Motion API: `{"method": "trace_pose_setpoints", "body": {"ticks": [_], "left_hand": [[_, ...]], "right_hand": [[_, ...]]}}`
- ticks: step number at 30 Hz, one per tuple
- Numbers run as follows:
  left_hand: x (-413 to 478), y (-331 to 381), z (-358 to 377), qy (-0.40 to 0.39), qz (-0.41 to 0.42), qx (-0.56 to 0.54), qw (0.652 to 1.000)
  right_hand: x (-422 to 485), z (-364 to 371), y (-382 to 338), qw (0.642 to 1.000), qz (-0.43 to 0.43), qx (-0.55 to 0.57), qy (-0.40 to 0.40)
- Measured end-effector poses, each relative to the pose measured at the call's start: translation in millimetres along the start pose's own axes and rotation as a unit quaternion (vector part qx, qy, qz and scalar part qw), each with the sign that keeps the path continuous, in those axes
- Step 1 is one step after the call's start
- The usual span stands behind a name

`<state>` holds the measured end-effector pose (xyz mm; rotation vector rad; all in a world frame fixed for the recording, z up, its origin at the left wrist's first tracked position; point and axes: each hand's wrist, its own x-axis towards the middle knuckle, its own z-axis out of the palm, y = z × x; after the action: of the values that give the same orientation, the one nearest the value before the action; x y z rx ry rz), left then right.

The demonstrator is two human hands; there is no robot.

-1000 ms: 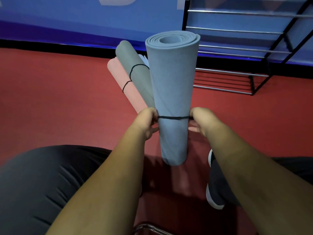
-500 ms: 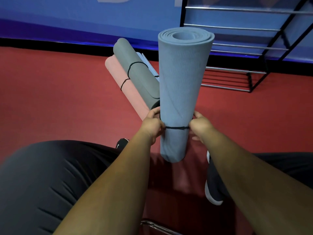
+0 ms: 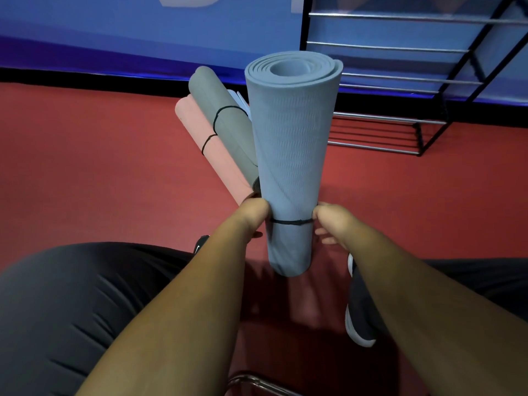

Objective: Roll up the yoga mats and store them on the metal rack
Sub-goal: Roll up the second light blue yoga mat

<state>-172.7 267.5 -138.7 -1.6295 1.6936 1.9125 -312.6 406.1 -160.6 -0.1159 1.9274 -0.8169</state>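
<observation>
Standing upright between the person's knees, the rolled blue-grey yoga mat point(image 3: 291, 155) has its lower end down by the red floor point(image 3: 100, 172). A black elastic band point(image 3: 290, 222) circles the roll near that end. The left hand point(image 3: 253, 214) and the right hand point(image 3: 331, 221) each pinch the band with curled fingers, one at either side of the roll. Behind it, a grey rolled mat point(image 3: 225, 130) and a pink rolled mat point(image 3: 205, 150) lie side by side on the floor, each banded. The metal rack point(image 3: 400, 81) stands at the upper right against the blue wall point(image 3: 143, 32), well apart from the held mat.
</observation>
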Motion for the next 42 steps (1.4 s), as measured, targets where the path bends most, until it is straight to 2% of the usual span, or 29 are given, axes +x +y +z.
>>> {"method": "trace_pose_setpoints", "body": {"ticks": [3, 5, 8, 12, 14, 17, 20, 24, 32, 35, 38, 42], "left_hand": [[3.4, -8.6, -0.4, -0.032, -0.023, 0.0, 0.999], [2.4, -9.5, 0.0, -0.033, -0.011, -0.005, 0.999], [-2.2, -5.4, -0.8, -0.031, 0.097, 0.002, 0.995], [-6.4, 4.9, -3.0, -0.029, 0.254, -0.021, 0.967], [-10.1, 21.1, 2.8, 0.006, 0.292, -0.007, 0.956], [-16.3, 39.6, 15.0, 0.104, 0.316, 0.011, 0.943], [-24.6, 41.9, 21.8, 0.156, 0.325, 0.017, 0.933], [-45.9, 55.7, 27.1, 0.175, 0.324, -0.016, 0.929], [-129.6, 144.7, 22.4, 0.152, 0.356, -0.188, 0.903], [-167.3, 173.8, 22.4, 0.121, 0.337, -0.269, 0.894], [-200.0, 191.5, 28.0, 0.069, 0.301, -0.373, 0.875], [-226.4, 201.0, 44.9, -0.032, 0.246, -0.475, 0.844]], "right_hand": [[-2.9, -1.6, -1.0, 1.0, -0.001, 0.002, -0.016], [-7.2, -2.0, -2.9, 1.0, -0.011, 0.009, -0.027], [-9.5, -2.1, -2.6, 0.999, -0.017, 0.034, -0.032], [-11.1, -0.3, -1.5, 0.999, -0.016, 0.043, -0.029], [-14.7, -0.5, -1.5, 0.999, -0.017, 0.04, -0.027], [-21.1, -0.9, -0.3, 0.999, -0.012, 0.041, -0.034], [-28.7, -2.1, 0.1, 0.997, -0.003, 0.063, -0.042], [-51.0, -11.5, -11.9, 0.994, -0.016, 0.105, -0.038], [-117.2, -80.6, -67.5, 0.967, -0.095, 0.222, 0.083], [-144.7, -102.9, -76.8, 0.956, -0.091, 0.269, 0.069], [-172.0, -121.9, -81.3, 0.941, -0.042, 0.334, 0.03], [-205.6, -145.7, -86.3, 0.904, -0.044, 0.425, -0.014]]}}
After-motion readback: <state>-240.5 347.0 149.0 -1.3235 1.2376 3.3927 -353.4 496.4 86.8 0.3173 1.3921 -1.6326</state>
